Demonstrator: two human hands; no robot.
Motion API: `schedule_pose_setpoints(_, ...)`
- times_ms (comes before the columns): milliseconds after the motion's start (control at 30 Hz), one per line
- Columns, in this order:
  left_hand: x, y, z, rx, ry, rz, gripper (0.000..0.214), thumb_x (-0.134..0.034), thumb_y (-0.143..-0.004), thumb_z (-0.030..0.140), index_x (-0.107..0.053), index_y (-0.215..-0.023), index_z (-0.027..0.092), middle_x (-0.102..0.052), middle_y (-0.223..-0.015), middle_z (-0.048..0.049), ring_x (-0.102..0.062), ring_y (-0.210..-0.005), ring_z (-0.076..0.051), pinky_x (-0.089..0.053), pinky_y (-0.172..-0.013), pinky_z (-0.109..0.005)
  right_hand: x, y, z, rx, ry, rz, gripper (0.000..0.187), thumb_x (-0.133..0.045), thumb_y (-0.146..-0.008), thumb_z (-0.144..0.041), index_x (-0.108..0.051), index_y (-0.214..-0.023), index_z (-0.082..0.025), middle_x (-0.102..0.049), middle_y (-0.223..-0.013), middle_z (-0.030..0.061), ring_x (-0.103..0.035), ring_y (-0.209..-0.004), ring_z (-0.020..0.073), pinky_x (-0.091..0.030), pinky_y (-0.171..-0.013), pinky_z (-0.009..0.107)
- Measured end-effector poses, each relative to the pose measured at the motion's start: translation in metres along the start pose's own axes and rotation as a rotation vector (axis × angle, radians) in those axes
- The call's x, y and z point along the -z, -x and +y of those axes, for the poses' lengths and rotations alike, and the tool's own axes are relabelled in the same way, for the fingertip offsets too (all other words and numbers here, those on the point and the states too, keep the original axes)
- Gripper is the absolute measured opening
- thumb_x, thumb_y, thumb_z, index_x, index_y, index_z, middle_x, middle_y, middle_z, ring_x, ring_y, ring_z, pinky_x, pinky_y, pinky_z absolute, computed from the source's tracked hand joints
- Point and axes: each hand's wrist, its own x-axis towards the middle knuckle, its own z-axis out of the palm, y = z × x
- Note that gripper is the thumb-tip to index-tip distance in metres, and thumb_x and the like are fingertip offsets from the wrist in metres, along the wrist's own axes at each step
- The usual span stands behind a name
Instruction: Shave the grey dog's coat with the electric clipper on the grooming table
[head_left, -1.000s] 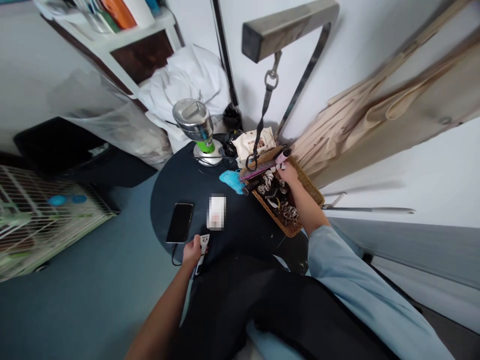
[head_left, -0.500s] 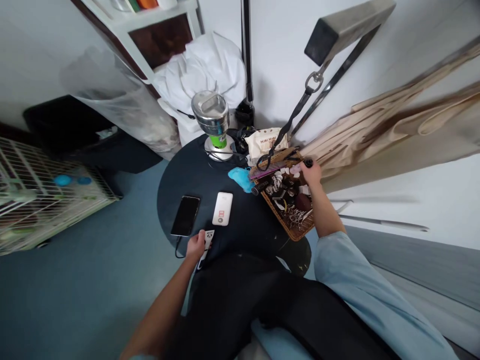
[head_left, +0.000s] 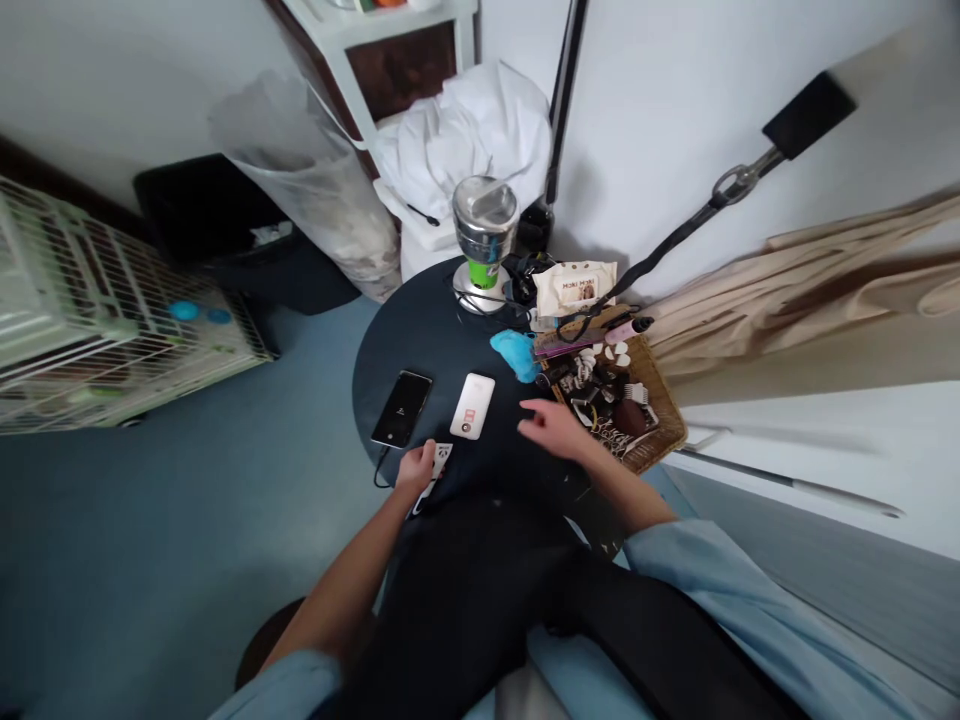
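Observation:
My left hand (head_left: 416,468) is closed on a flat white piece with black markings (head_left: 441,458), its kind unclear, at the table's near edge. Just beyond lie a black phone (head_left: 403,408) with a cable and a white slab-shaped device (head_left: 473,405). My right hand (head_left: 555,428) hovers by the basket's left side, holding nothing, index finger stretched out and apart from the thumb. The wicker basket (head_left: 664,400) carries scissors, clips and combs. A pink tube-like item with a dark end (head_left: 627,330) rests across its far side.
On the round dark table (head_left: 382,345) stand a metal-topped device with a green band (head_left: 486,235) and a wipes pack (head_left: 574,287). A blue cloth (head_left: 514,352) touches the basket. A black strap (head_left: 675,237) hangs over it. At the left are a wire cage (head_left: 172,280) and a black bin (head_left: 285,265).
My right hand has let go of the pink tube-like item at the basket and moved left and nearer. The phone's screen now shows a small mark. The view has shifted left.

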Motion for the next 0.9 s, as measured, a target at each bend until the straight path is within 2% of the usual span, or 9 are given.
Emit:
schedule_pose_setpoints(67,-0.001,-0.001,-0.001,-0.024,-0.002,-0.004,0.053,-0.037,-0.091,0.056,-0.065,-0.067,0.017,-0.07,-0.062,-0.0115,-0.068,-0.056,-0.024,-0.049,-0.061,-0.03,-0.038,-0.007,-0.02,-0.092,0.018,-0.094,0.053,-0.048,-0.097,-0.038,-0.047,-0.146,-0.017,-0.075,-0.09,0.0054,-0.072,-0.086,0.0197,-0.057,-0.082,0.029)
schedule_pose_setpoints(100,-0.002,-0.002,-0.001,-0.038,-0.007,-0.003,0.054,-0.037,-0.092,0.056,-0.065,-0.067,0.017,-0.07,-0.062,-0.0116,-0.068,-0.057,-0.024,-0.049,-0.061,-0.03,-0.05,-0.016,-0.027,-0.154,0.064,-0.053,0.053,-0.046,-0.098,-0.037,-0.048,-0.146,-0.015,-0.076,-0.096,0.0074,-0.072,-0.092,0.0208,-0.056,-0.086,0.03)
schedule_pose_setpoints(233,-0.004,-0.002,0.001,-0.064,-0.031,-0.004,0.056,-0.036,-0.093,0.055,-0.067,-0.068,0.016,-0.071,-0.064,-0.0123,-0.068,-0.058,-0.024,-0.048,-0.062,-0.03,-0.061,-0.053,-0.047,-0.166,0.107,0.033,0.048,-0.038,-0.1,-0.03,-0.046,-0.147,-0.018,-0.072,-0.122,0.0105,-0.067,-0.115,0.0205,-0.051,-0.099,0.031)
schedule_pose_setpoints(333,-0.005,-0.003,0.003,-0.083,-0.051,0.012,0.057,-0.036,-0.093,0.055,-0.069,-0.071,0.014,-0.071,-0.066,-0.0132,-0.07,-0.064,-0.025,-0.047,-0.062,-0.03,-0.056,-0.048,-0.048,-0.142,0.113,0.026,0.046,-0.045,-0.099,-0.035,-0.051,-0.143,-0.021,-0.075,-0.113,0.0069,-0.07,-0.109,0.0185,-0.051,-0.097,0.027)
schedule_pose_setpoints(467,-0.007,-0.005,0.002,-0.104,-0.109,0.043,0.056,-0.04,-0.093,0.055,-0.071,-0.073,0.013,-0.071,-0.068,-0.0142,-0.071,-0.075,-0.028,-0.045,-0.064,-0.029,-0.038,-0.006,-0.024,-0.158,0.187,0.083,0.039,-0.043,-0.099,-0.038,-0.063,-0.129,-0.023,-0.075,-0.112,0.0081,-0.07,-0.108,0.0223,-0.051,-0.099,0.032)
schedule_pose_setpoints(567,-0.01,-0.005,0.002,-0.102,-0.097,0.025,0.056,-0.04,-0.093,0.055,-0.073,-0.077,0.012,-0.071,-0.068,-0.0137,-0.071,-0.074,-0.027,-0.044,-0.065,-0.029,-0.009,0.026,0.008,-0.182,0.324,0.217,0.037,-0.041,-0.097,-0.029,-0.068,-0.121,-0.022,-0.073,-0.119,0.0102,-0.068,-0.112,0.0239,-0.05,-0.1,0.034)
schedule_pose_setpoints(667,-0.012,-0.004,0.004,-0.109,-0.106,-0.008,0.058,-0.038,-0.094,0.055,-0.073,-0.078,0.012,-0.07,-0.066,-0.0134,-0.07,-0.073,-0.027,-0.042,-0.065,-0.029,0.028,0.029,0.02,-0.198,0.461,0.281,0.04,-0.04,-0.098,-0.03,-0.071,-0.12,-0.016,-0.073,-0.117,0.0154,-0.067,-0.111,0.0278,-0.049,-0.1,0.038)
schedule_pose_setpoints(800,-0.013,-0.003,0.006,-0.134,-0.124,-0.006,0.057,-0.038,-0.095,0.054,-0.073,-0.075,0.012,-0.07,-0.067,-0.0145,-0.069,-0.073,-0.028,-0.039,-0.064,-0.03,0.06,-0.037,-0.022,0.087,0.527,0.267,0.042,-0.037,-0.101,-0.022,-0.067,-0.13,-0.019,-0.069,-0.128,0.0132,-0.06,-0.122,0.0252,-0.044,-0.108,0.036)
schedule_pose_setpoints(900,-0.014,-0.003,0.007,-0.161,-0.129,0.002,0.056,-0.039,-0.096,0.053,-0.072,-0.072,0.013,-0.071,-0.07,-0.0152,-0.069,-0.077,-0.028,-0.038,-0.065,-0.03,0.058,-0.108,-0.072,0.018,0.543,-0.008,0.033,-0.049,-0.098,-0.018,-0.068,-0.124,-0.018,-0.065,-0.133,0.0145,-0.057,-0.128,0.0291,-0.043,-0.109,0.041)
